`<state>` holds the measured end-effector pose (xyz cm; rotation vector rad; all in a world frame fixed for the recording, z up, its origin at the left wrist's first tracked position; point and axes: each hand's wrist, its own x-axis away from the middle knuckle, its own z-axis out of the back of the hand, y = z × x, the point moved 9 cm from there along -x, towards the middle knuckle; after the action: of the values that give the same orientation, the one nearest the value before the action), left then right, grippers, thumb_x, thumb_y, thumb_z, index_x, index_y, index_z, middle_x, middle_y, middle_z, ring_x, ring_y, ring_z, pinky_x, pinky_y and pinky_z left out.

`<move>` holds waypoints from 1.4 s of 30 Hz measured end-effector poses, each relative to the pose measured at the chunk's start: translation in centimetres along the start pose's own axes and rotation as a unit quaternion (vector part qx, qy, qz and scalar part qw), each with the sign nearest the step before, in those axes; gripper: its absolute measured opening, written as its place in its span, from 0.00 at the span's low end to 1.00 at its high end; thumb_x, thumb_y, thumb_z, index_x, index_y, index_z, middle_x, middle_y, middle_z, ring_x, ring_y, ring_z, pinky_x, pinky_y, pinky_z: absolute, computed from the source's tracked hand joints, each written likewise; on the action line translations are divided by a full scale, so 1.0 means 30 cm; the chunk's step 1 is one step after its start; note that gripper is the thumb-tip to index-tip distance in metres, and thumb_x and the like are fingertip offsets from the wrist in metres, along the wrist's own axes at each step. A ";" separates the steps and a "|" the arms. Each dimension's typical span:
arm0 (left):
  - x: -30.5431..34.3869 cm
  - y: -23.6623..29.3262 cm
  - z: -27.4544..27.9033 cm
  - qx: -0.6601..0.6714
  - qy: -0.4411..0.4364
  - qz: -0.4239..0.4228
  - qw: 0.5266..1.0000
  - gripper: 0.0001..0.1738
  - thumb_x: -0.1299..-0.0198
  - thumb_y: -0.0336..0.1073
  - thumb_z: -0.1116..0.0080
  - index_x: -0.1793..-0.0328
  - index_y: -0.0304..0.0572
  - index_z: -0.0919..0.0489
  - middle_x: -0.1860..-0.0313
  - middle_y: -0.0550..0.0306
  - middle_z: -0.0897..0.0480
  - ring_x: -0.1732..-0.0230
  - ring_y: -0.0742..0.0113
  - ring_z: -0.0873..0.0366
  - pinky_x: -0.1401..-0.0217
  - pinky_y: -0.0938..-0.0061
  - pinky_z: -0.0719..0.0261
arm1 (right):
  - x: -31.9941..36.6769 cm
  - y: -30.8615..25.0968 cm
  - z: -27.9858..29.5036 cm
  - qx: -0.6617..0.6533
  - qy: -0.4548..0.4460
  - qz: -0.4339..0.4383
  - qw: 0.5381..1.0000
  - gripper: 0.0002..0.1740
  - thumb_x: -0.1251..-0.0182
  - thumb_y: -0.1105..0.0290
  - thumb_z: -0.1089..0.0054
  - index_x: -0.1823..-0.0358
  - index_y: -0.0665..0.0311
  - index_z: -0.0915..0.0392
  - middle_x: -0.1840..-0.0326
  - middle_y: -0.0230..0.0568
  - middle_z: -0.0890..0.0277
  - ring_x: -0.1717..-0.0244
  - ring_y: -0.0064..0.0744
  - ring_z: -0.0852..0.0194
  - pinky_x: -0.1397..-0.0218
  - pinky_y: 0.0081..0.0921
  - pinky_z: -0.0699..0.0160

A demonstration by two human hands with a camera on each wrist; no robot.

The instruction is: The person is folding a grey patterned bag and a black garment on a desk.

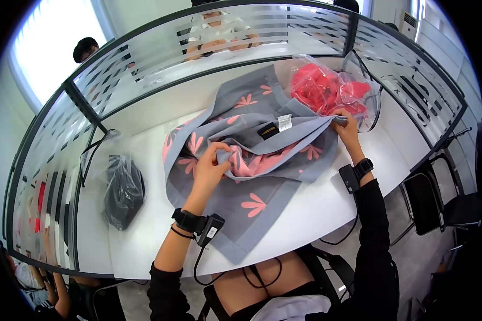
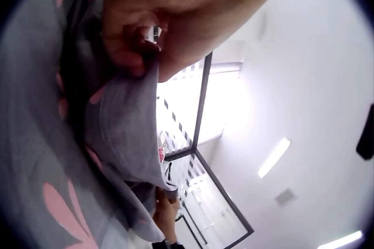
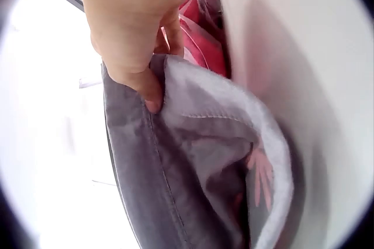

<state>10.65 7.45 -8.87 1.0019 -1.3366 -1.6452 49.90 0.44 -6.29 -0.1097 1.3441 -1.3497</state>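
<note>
A white table (image 1: 131, 251) carries, mid-surface, a grey, pink-flowered fabric piece (image 1: 225, 208), one corner nearing the front edge. A red-filled clear plastic bag (image 1: 321, 88) lies back-right; bare table separates the fabric from a dark-filled clear plastic bag (image 1: 124, 192) leftward. Left hand (image 1: 210, 166) and right hand (image 1: 349, 131) pinch fabric edges.

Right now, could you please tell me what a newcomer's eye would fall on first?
Probably the large grey cloth with pink petal prints, across the middle of the white table, its edges pinched by the left hand and right hand. Next would come the bright red bundle in clear plastic at the back right, then the dark bundle at the left.
</note>
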 end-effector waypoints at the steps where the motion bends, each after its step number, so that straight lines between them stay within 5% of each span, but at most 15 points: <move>1: 0.001 0.013 -0.004 -0.060 -0.006 -0.030 0.998 0.18 0.55 0.23 0.45 0.55 0.45 0.25 0.75 0.62 0.23 0.80 0.79 0.32 0.79 0.82 0.36 | 0.004 -0.006 0.001 0.004 0.004 -0.002 1.000 0.12 0.50 0.78 0.36 0.63 0.64 0.25 0.68 0.26 0.27 0.65 0.15 0.31 0.61 0.16 0.31; 3: 0.022 0.059 -0.018 -0.144 -0.007 -0.058 0.988 0.19 0.54 0.22 0.47 0.54 0.47 0.22 0.75 0.71 0.27 0.80 0.85 0.39 0.80 0.86 0.43 | 0.012 -0.007 0.006 0.002 0.003 -0.010 1.000 0.12 0.51 0.79 0.36 0.64 0.64 0.26 0.68 0.26 0.27 0.65 0.15 0.31 0.61 0.16 0.31; 7: 0.036 0.103 -0.025 -0.211 0.024 -0.181 0.960 0.22 0.57 0.23 0.45 0.51 0.45 0.21 0.61 0.68 0.24 0.74 0.79 0.35 0.74 0.83 0.39 | 0.014 -0.011 0.016 0.013 0.001 0.032 0.999 0.11 0.52 0.81 0.38 0.65 0.64 0.25 0.68 0.27 0.28 0.65 0.17 0.32 0.61 0.16 0.32; 10: 0.052 0.112 -0.038 -0.225 -0.012 -0.125 0.966 0.21 0.57 0.24 0.44 0.52 0.46 0.20 0.55 0.65 0.24 0.70 0.77 0.33 0.70 0.83 0.37 | 0.026 0.009 0.008 -0.004 0.006 0.002 1.000 0.11 0.52 0.81 0.38 0.66 0.64 0.25 0.68 0.26 0.29 0.65 0.17 0.32 0.60 0.16 0.32; 15: 0.015 0.098 0.009 -0.096 0.006 -0.051 0.994 0.07 0.44 0.30 0.45 0.62 0.41 0.17 0.67 0.63 0.28 0.73 0.79 0.34 0.65 0.83 0.34 | 0.037 0.001 -0.004 -0.022 0.000 0.000 1.000 0.11 0.52 0.83 0.39 0.66 0.65 0.25 0.67 0.28 0.28 0.64 0.18 0.31 0.58 0.17 0.32; 19: 0.043 0.197 0.074 -0.241 0.095 -0.122 0.958 0.08 0.45 0.33 0.44 0.70 0.35 0.18 0.77 0.59 0.29 0.79 0.71 0.32 0.74 0.78 0.37 | 0.049 -0.029 -0.002 -0.008 -0.003 0.020 1.000 0.11 0.53 0.84 0.39 0.66 0.65 0.25 0.69 0.29 0.27 0.65 0.21 0.29 0.57 0.18 0.31; 24: 0.058 0.196 0.168 -0.193 0.104 -0.120 0.968 0.10 0.45 0.33 0.39 0.74 0.33 0.22 0.78 0.60 0.23 0.80 0.74 0.26 0.77 0.79 0.33 | 0.012 -0.083 0.028 0.088 -0.036 0.039 0.995 0.12 0.56 0.84 0.38 0.68 0.65 0.25 0.73 0.32 0.26 0.67 0.21 0.28 0.58 0.18 0.31; 27: 0.099 0.338 0.197 -0.188 0.094 -0.106 0.972 0.13 0.44 0.36 0.37 0.75 0.34 0.22 0.78 0.61 0.22 0.86 0.75 0.27 0.84 0.82 0.35 | -0.092 -0.217 0.073 0.129 -0.024 0.090 0.987 0.12 0.57 0.81 0.35 0.68 0.64 0.25 0.76 0.33 0.26 0.71 0.22 0.28 0.64 0.21 0.30; 31: 0.108 0.481 0.262 -0.245 0.096 -0.139 0.955 0.08 0.45 0.30 0.39 0.71 0.34 0.24 0.77 0.65 0.25 0.73 0.81 0.29 0.70 0.86 0.33 | -0.295 -0.413 0.121 0.146 -0.049 0.109 0.982 0.12 0.53 0.70 0.32 0.68 0.62 0.24 0.79 0.36 0.26 0.75 0.26 0.29 0.67 0.24 0.30; 33: 0.111 0.567 0.286 -0.199 0.072 -0.195 0.958 0.05 0.46 0.26 0.40 0.64 0.35 0.24 0.74 0.66 0.24 0.71 0.81 0.28 0.68 0.87 0.32 | -0.426 -0.495 0.145 0.209 -0.070 0.122 0.968 0.10 0.51 0.71 0.33 0.69 0.62 0.25 0.76 0.29 0.28 0.72 0.19 0.34 0.66 0.20 0.32; 34: 0.131 0.627 0.293 -0.156 0.065 -0.248 0.954 0.08 0.46 0.23 0.42 0.60 0.36 0.25 0.73 0.66 0.24 0.69 0.81 0.26 0.67 0.87 0.30 | -0.441 -0.636 0.148 0.222 -0.063 0.177 0.957 0.13 0.51 0.66 0.31 0.67 0.61 0.25 0.76 0.31 0.28 0.73 0.20 0.34 0.66 0.21 0.32; 36: 0.196 0.770 0.247 -0.216 0.020 -0.191 0.957 0.14 0.47 0.20 0.44 0.54 0.40 0.27 0.71 0.67 0.25 0.67 0.82 0.26 0.66 0.87 0.30 | -0.534 -0.713 0.162 0.263 -0.038 0.272 0.925 0.17 0.53 0.60 0.30 0.66 0.60 0.24 0.75 0.33 0.27 0.72 0.26 0.30 0.64 0.22 0.30; 37: 0.204 0.817 0.267 -0.242 0.034 -0.265 0.933 0.13 0.47 0.20 0.44 0.56 0.43 0.26 0.73 0.68 0.28 0.70 0.83 0.28 0.68 0.86 0.32 | -0.558 -0.789 0.164 0.287 -0.045 0.306 0.907 0.18 0.53 0.58 0.30 0.66 0.60 0.23 0.74 0.33 0.26 0.72 0.29 0.29 0.64 0.23 0.30; 40: 0.246 0.932 0.302 -0.440 0.041 -0.251 0.861 0.13 0.48 0.25 0.46 0.55 0.45 0.24 0.75 0.66 0.30 0.76 0.82 0.36 0.73 0.86 0.38 | -0.678 -0.848 0.165 0.390 -0.124 0.282 0.867 0.15 0.47 0.65 0.37 0.62 0.64 0.26 0.69 0.42 0.24 0.68 0.40 0.24 0.63 0.31 0.26; 42: 0.267 0.985 0.320 -0.492 0.030 -0.252 0.833 0.11 0.46 0.29 0.47 0.56 0.40 0.21 0.75 0.65 0.29 0.76 0.81 0.34 0.73 0.84 0.36 | -0.598 -1.084 0.180 0.345 -0.085 0.243 0.903 0.13 0.58 0.69 0.34 0.70 0.66 0.21 0.76 0.46 0.22 0.74 0.37 0.24 0.67 0.30 0.27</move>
<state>1.33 -0.65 20.76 0.7424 -0.0225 -2.2656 39.68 -0.61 29.81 0.5468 0.6212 -1.2666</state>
